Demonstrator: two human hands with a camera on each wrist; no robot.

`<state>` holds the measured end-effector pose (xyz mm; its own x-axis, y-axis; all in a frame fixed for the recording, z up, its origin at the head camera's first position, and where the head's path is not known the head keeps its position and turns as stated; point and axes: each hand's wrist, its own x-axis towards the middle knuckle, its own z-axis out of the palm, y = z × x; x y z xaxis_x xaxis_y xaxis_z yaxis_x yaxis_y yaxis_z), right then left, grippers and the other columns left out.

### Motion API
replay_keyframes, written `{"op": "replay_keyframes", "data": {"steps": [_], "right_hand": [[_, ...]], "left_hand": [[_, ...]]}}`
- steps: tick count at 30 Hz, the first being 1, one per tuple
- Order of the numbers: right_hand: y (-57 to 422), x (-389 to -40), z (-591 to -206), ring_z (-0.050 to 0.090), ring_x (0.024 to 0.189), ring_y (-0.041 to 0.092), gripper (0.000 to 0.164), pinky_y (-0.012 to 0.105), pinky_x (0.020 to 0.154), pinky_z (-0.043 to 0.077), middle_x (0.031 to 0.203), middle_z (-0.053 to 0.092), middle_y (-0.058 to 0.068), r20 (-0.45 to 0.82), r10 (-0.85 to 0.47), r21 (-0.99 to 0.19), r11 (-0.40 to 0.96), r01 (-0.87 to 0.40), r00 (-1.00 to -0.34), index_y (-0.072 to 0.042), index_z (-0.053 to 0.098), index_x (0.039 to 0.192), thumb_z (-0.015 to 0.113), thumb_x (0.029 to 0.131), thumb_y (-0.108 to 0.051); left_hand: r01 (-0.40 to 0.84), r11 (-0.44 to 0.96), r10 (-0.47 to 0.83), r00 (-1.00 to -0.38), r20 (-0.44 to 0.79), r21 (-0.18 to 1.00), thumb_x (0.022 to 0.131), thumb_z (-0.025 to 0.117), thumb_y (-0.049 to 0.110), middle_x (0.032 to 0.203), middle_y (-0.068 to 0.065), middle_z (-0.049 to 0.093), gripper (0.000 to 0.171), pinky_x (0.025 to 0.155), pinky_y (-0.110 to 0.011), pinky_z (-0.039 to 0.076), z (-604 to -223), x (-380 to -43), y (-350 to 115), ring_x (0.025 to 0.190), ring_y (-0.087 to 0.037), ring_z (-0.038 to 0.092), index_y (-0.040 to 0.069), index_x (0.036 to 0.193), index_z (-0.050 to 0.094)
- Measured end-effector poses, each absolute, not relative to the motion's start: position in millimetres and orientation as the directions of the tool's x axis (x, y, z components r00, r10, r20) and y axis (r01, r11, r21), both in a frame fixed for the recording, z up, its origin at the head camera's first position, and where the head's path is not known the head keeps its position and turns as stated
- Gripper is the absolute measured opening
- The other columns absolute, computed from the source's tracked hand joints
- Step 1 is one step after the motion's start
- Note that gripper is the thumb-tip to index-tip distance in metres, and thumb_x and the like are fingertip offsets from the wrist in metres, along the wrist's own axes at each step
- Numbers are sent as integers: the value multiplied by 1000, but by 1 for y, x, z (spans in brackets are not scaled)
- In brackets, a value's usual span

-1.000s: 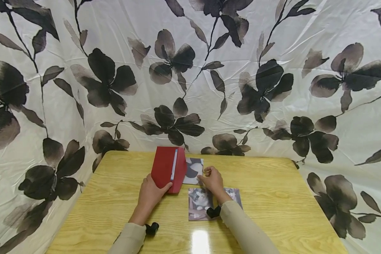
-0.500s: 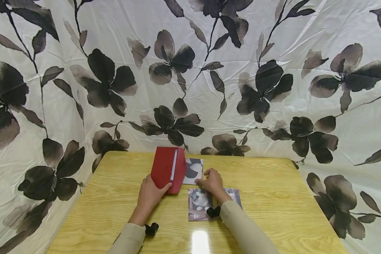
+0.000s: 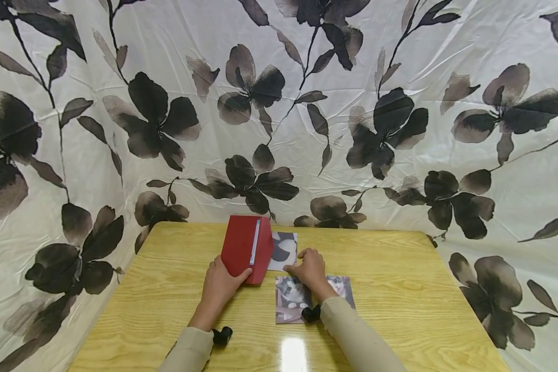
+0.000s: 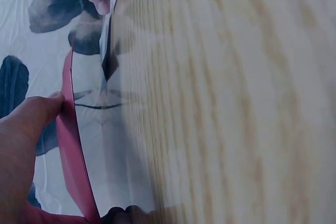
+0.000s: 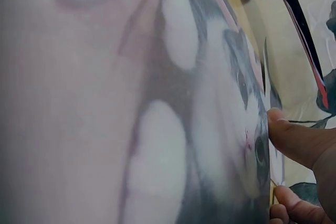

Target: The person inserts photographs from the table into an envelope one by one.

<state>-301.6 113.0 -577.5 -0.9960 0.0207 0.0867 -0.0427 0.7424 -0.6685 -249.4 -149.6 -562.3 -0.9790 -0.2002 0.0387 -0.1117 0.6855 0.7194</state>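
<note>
My left hand [image 3: 220, 283] grips a red envelope [image 3: 239, 240] by its near end, thumb on the front and fingers behind. A light blue-white strip of paper [image 3: 254, 243] shows at its opening. The envelope covers the left part of a grey-and-white photo [image 3: 284, 249] near the table's back edge. My right hand [image 3: 312, 268] is at that photo's near right corner; its thumb touches the photo, and the other fingers are loosely bent beside it. Below the right wrist lies a cat photo [image 3: 292, 299], partly hidden by the forearm; it fills much of the right wrist view.
The yellow wood-grain table [image 3: 167, 268] reaches back to a white cloth [image 3: 335, 155] with dark flowers, which hangs behind it and at both sides. A black wrist camera [image 3: 222, 336] sits by the left cuff, and another black camera [image 3: 310, 313] by the right.
My right thumb has shifted left and nearer across the photo, and the right hand has drawn slightly nearer. The left hand, the envelope and the photos look unmoved.
</note>
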Motion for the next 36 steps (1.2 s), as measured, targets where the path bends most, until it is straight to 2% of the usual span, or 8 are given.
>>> {"op": "replay_keyframes", "data": {"steps": [12, 21, 28, 32, 36], "right_hand": [[109, -299, -571, 59, 102, 38, 50, 60, 103, 43, 106, 66, 14, 56, 11, -647, 762, -28, -998, -1, 72, 108, 95, 82, -37], [105, -298, -566, 60, 104, 38, 45, 60, 98, 43, 111, 68, 14, 26, 48, -631, 775, 20, -999, -5, 75, 107, 95, 82, -37], [100, -300, -563, 61, 106, 38, 46, 60, 100, 42, 108, 68, 10, -19, 83, -622, 779, 77, -996, -8, 68, 107, 95, 83, -38], [99, -301, -564, 64, 95, 32, 47, 55, 96, 45, 98, 68, 5, -24, 89, -606, 791, 86, -996, -11, 62, 106, 94, 83, -36], [100, -300, -564, 64, 78, 26, 46, 48, 83, 50, 87, 68, 4, -41, 72, -628, 774, 82, -997, -11, 59, 111, 92, 86, -30]], "left_hand": [[-104, 694, -203, -978, 55, 713, 87, 88, 46, 130, -31, 57, 96, 97, -60, 55, -563, -251, -149, 117, -45, 58, -12, 147, 40], [-111, 701, -203, -978, 47, 704, 87, 88, 47, 131, -30, 57, 96, 97, -59, 56, -565, -251, -148, 117, -44, 58, -11, 147, 40], [-119, 703, -212, -976, 46, 701, 87, 88, 47, 129, -30, 57, 96, 97, -58, 55, -564, -253, -148, 117, -43, 58, -12, 146, 40], [-116, 704, -210, -977, 49, 700, 87, 88, 47, 129, -30, 57, 96, 97, -58, 56, -564, -253, -147, 116, -43, 59, -12, 146, 41], [-125, 702, -218, -975, 44, 701, 86, 88, 47, 130, -29, 57, 96, 97, -58, 56, -566, -252, -146, 117, -43, 59, -11, 146, 41]]}}
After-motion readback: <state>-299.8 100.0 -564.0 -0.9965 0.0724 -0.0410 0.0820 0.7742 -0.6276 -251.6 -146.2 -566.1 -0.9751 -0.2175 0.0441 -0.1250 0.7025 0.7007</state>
